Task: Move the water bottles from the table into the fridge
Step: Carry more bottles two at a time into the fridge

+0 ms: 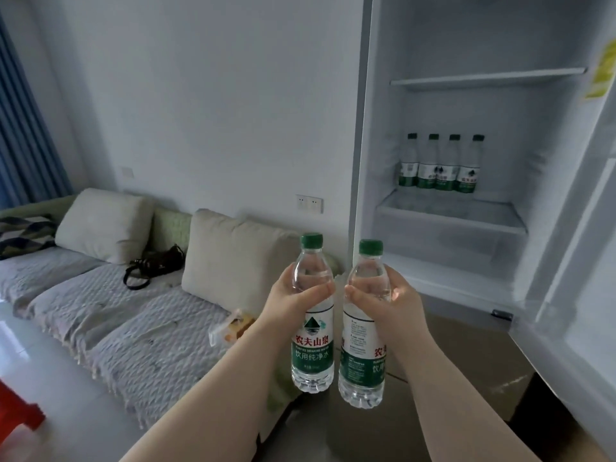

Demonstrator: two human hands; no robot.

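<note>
My left hand (pixel 290 303) grips a clear water bottle (pixel 313 348) with a green cap and green label, held upright. My right hand (pixel 391 305) grips a second, matching water bottle (pixel 361 365), also upright, just to the right of the first. Both bottles hang in the air in front of the open fridge (pixel 466 128), below and left of its shelves. Several like bottles (pixel 440 165) stand in a row at the back of the middle shelf (pixel 453 215). The table is not in view.
The fridge door (pixel 580 261) stands open at the right. An upper shelf (pixel 486 76) is bare. At the left is a sofa (pixel 133 315) with cushions, a dark bag (pixel 155 265) and a snack packet (pixel 233 328). A red stool (pixel 16 415) sits at the lower left.
</note>
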